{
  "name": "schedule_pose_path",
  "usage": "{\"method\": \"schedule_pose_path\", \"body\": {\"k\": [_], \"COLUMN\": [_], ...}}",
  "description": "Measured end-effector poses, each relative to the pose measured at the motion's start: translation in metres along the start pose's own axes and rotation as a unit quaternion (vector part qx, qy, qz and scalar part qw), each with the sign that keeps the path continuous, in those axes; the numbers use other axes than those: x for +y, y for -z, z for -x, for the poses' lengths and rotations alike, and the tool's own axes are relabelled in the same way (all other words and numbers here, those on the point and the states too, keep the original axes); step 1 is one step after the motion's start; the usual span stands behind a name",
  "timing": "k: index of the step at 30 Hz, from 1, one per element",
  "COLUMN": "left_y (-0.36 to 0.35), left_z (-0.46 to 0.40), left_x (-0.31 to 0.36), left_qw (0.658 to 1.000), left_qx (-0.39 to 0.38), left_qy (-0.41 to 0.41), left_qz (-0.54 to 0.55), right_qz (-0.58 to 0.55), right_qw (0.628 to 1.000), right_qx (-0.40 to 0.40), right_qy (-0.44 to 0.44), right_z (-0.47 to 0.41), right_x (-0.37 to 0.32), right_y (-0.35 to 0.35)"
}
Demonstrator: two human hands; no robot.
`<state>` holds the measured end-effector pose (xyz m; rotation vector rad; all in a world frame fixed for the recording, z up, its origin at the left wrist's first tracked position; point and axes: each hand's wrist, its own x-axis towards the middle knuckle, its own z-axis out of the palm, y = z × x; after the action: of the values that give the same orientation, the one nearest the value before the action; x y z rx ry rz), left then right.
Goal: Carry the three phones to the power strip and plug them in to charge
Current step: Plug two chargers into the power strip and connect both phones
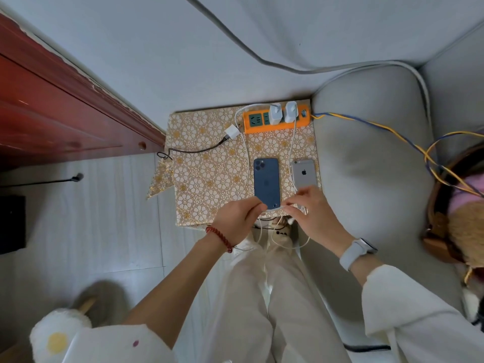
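Floral-clothed table (209,163) between red wooden door (52,108) and grey sofa (366,158), pale tile floor (91,218), orange power strip (276,119), blue phone (266,182), silver phone (303,174), both hands (237,218) (311,213) pinching a white cable (273,208)

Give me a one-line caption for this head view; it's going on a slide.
Both hands, left hand and right hand, hold a white cable at the blue phone below the orange power strip.

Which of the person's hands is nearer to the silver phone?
Right. The right hand sits at the silver phone's near end, its fingers overlapping that edge. The left hand is farther off, beyond the blue phone's near end.
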<state>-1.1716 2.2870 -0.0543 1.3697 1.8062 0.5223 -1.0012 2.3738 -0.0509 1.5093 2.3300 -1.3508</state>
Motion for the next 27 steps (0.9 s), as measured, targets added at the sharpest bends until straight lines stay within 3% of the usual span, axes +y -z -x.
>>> {"method": "schedule_pose_path", "body": {"k": [2, 4, 6, 8, 9, 10, 12, 15, 18, 21, 23, 27], "left_y": [0.0, 0.0, 0.0, 0.0, 0.001, 0.002, 0.005, 0.006, 0.002, -0.008, -0.017, -0.035], "left_z": [-0.001, 0.0, 0.001, 0.003, 0.004, 0.006, 0.011, 0.017, 0.018, 0.015, 0.009, -0.016], "left_x": [0.003, 0.004, 0.004, 0.0, -0.004, -0.008, -0.018, -0.037, -0.051, -0.057, -0.056, -0.049], "left_qw": [1.0, 0.999, 0.998, 0.997, 0.995, 0.994, 0.991, 0.983, 0.964, 0.947, 0.952, 0.961], "left_qx": [-0.009, -0.024, -0.048, -0.08, -0.096, -0.11, -0.129, -0.144, -0.185, -0.241, -0.23, -0.123], "left_qy": [0.009, 0.004, -0.007, -0.007, -0.001, 0.009, 0.043, 0.11, 0.163, 0.181, 0.193, 0.244], "left_qz": [0.025, 0.039, 0.033, 0.018, 0.011, 0.005, -0.009, -0.042, -0.098, -0.11, -0.068, 0.034], "right_qz": [-0.056, -0.277, -0.561, -0.735, -0.762, -0.765, -0.742, -0.693, -0.615, -0.494, -0.419, -0.32], "right_qw": [0.994, 0.936, 0.78, 0.593, 0.545, 0.531, 0.55, 0.606, 0.687, 0.804, 0.863, 0.917], "right_qx": [-0.028, -0.075, -0.063, 0.037, 0.084, 0.116, 0.145, 0.162, 0.189, 0.158, 0.111, 0.048], "right_qy": [-0.09, -0.203, -0.27, -0.326, -0.339, -0.345, -0.355, -0.355, -0.339, -0.29, -0.258, -0.231], "right_z": [0.0, 0.0, -0.003, -0.009, -0.014, -0.018, -0.025, -0.035, -0.037, -0.034, -0.031, -0.034], "right_x": [0.003, 0.003, 0.003, 0.005, 0.007, 0.009, 0.011, 0.019, 0.02, 0.02, 0.02, 0.026], "right_y": [-0.004, -0.004, 0.0, 0.005, 0.008, 0.012, 0.019, 0.026, 0.029, 0.021, 0.009, -0.021]}}
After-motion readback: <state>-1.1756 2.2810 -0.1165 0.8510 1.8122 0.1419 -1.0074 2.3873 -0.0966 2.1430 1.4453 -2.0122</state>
